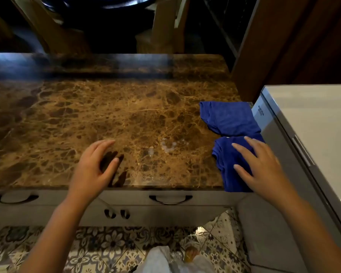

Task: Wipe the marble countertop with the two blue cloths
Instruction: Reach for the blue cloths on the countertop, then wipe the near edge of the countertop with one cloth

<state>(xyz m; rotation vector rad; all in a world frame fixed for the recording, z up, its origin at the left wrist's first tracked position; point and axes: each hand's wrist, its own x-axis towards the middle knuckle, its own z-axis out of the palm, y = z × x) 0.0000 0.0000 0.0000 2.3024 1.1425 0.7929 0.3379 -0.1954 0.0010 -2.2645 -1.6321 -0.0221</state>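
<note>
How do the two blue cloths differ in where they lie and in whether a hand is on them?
The near cloth lies at the countertop's front edge, under the right hand; the far cloth lies further back, beside the white appliance, with no hand on it. The near cloth looks more bunched, the far one flatter. Both are dark blue and rest at the right side.

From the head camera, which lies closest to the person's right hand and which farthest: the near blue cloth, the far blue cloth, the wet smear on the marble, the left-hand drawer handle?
1. Near blue cloth, under the right hand.
2. Wet smear, just left.
3. Far blue cloth, behind, by the white appliance; close to the smear's rank.
4. Left drawer handle, far left.
</note>
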